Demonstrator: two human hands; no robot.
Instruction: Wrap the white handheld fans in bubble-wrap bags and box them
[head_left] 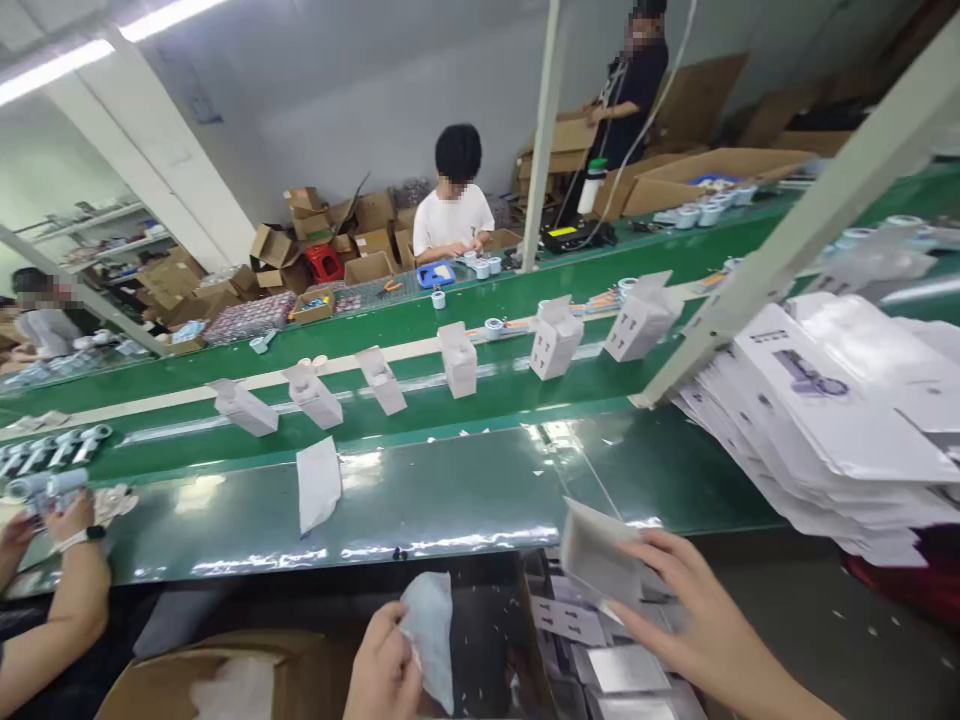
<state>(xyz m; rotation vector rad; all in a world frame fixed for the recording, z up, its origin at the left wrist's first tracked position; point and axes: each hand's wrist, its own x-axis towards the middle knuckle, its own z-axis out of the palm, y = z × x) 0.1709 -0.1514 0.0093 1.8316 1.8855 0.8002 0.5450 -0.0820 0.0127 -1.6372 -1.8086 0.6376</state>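
My left hand (386,665) is closed on a pale blue-white wrapped packet (431,635), whose contents I cannot make out. My right hand (686,610) grips a small white cardboard box (596,550) between thumb and fingers, its open end tilted toward me. The two hands are apart, in front of the bench edge. Below the right hand lie printed white boxes (566,620). A white sheet or pouch (318,485) rests on the green bench (450,490).
Several white boxes with raised flaps (457,360) stand along the green conveyor. Flat printed cartons (810,400) are piled at right beside a slanted metal post (787,220). A cardboard box (300,650) sits low left. A co-worker's hands (71,515) handle parts at left; others work behind.
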